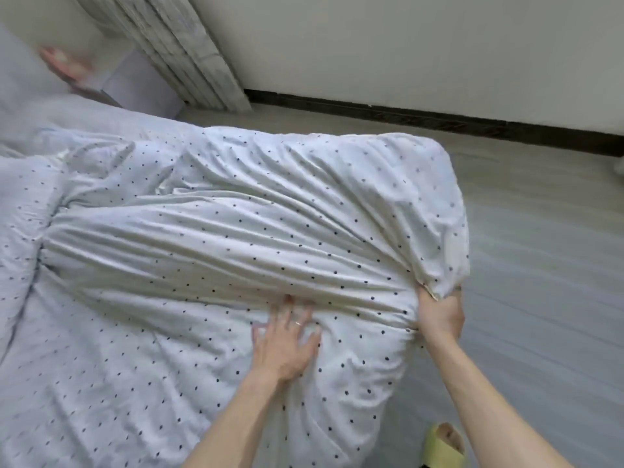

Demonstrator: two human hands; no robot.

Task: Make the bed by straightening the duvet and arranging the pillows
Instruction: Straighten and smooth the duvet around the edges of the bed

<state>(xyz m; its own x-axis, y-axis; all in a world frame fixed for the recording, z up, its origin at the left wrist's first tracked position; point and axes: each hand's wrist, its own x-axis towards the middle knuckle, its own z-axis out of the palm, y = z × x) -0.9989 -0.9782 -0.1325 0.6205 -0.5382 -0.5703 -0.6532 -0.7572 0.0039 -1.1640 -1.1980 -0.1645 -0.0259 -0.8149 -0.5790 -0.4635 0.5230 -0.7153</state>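
Meanwhile left hand [287, 342] presses flat on duvet [236, 214]; right hand [439, 315] grips its corner

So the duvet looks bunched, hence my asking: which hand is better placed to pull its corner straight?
Right. The right hand grips the bunched corner of the duvet, where the creases converge; the left hand lies flat, fingers spread, further in.

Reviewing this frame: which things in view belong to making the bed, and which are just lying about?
Belongs to the job: dotted duvet, bunched in folds; left hand, flat on it; right hand, gripping its edge.
Just lying about: curtain; yellow slipper; dark skirting board.
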